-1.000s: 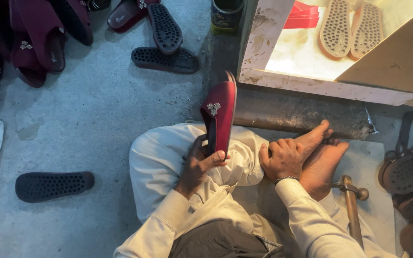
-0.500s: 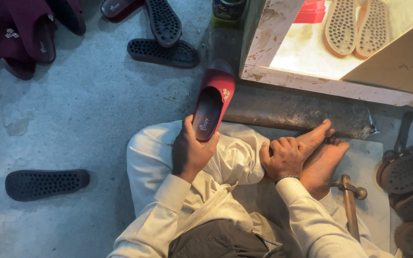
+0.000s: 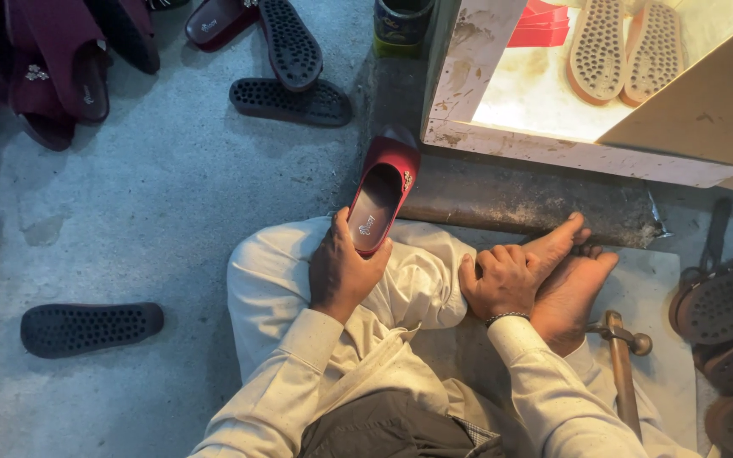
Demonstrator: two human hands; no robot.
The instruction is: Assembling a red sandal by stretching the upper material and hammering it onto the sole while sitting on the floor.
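In the head view, the left hand [image 3: 341, 276] holds a dark red slip-on shoe with a small metal ornament [image 3: 381, 193] by its heel end; the grip is closed around it, thumb on one side and fingers on the other. The shoe points away from the person, its opening facing up, above the bent knee in cream trousers. The right hand [image 3: 502, 278] rests on the bare foot [image 3: 568, 284], fingers curled over it, holding no tool. The shoe looks light and rather stiff in the sole, with a softer upper, so the heel and sides seem the good places to hold it. The grey concrete floor [image 3: 171, 212] carries loose black studded soles [image 3: 91, 327] and more dark red shoes [image 3: 53, 76]. A wooden-handled hammer [image 3: 621, 365] lies beside the foot. A pale box [image 3: 553, 153] contains tan soles [image 3: 595, 51].
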